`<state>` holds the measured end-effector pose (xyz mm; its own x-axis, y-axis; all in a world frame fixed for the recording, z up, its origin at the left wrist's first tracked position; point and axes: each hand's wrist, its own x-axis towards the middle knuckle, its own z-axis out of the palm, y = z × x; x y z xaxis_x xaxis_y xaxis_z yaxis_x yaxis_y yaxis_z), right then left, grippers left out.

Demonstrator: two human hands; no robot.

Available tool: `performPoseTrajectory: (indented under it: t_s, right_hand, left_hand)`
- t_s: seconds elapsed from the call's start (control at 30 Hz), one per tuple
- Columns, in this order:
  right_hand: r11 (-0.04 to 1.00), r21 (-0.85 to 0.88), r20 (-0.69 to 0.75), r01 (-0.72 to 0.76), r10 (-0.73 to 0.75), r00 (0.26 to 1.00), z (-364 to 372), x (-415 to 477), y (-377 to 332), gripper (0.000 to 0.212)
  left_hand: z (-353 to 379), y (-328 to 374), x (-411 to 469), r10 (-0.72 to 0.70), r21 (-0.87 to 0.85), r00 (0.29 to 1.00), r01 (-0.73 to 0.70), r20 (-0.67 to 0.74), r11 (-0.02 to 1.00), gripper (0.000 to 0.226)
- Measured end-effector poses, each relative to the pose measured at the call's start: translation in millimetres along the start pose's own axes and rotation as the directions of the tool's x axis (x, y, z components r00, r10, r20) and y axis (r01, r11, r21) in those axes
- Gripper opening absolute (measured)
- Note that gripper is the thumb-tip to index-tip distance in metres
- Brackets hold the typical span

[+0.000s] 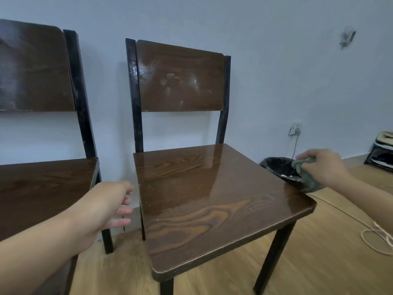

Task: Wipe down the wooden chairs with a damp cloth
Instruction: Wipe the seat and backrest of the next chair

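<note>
A dark wooden chair (pixel 204 194) with a black frame stands in the middle, facing me; its seat and backrest shine wet. A second wooden chair (pixel 42 184) stands to its left, partly cut off by the frame edge. My right hand (pixel 323 167) hovers over the middle chair's right seat edge, gripping a crumpled grey-green cloth (pixel 308 177) that hangs down to the seat's corner. My left hand (pixel 108 207) is held in the gap between the two chairs, fingers spread and holding nothing, close to the middle seat's left edge.
A black bin (pixel 278 167) with a bag liner stands on the floor behind the right hand. A wall socket with a plug (pixel 295 128) sits low on the wall. Loose twine (pixel 378 237) lies on the wooden floor at right. A shelf unit (pixel 380 154) is at the far right.
</note>
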<state>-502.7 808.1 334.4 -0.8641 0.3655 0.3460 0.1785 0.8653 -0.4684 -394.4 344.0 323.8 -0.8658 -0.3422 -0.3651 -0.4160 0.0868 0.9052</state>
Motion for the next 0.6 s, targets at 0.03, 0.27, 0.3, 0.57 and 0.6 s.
performPoseTrajectory:
  t_s: [0.03, 0.27, 0.3, 0.57, 0.6]
  right_hand:
    - [0.997, 0.069, -0.018, -0.022, 0.023, 1.0, 6.8, 8.1, -9.1, 0.023]
    - [0.977, 0.208, 0.085, 0.049, -0.068, 0.994, 100.2, 49.5, -128.0, 0.01]
    - [0.983, 0.172, 0.108, 0.066, -0.085, 0.99, 117.5, 51.8, -141.6, 0.01]
    - [0.912, 0.264, 0.203, 0.314, -0.371, 0.906, 182.5, 25.6, -240.2, 0.016]
    - [0.894, 0.289, 0.223, 0.341, -0.41, 0.885, 183.5, 15.0, -249.9, 0.016]
  left_hand:
    - [1.3, 0.9, 4.3, -0.002, 0.001, 1.0, 0.002, 0.0, 1.0, 0.028]
    - [15.0, 15.2, 41.6, -0.025, -0.055, 0.999, 0.023, -0.034, 0.998, 0.045]
    - [16.2, 16.5, 45.8, -0.026, -0.058, 0.999, 0.024, -0.041, 0.998, 0.046]
    - [12.4, 11.3, 67.0, -0.008, -0.064, 0.998, 0.004, -0.064, 0.998, 0.046]
    - [10.7, 10.0, 66.6, -0.006, -0.078, 0.998, 0.002, -0.057, 0.997, 0.047]
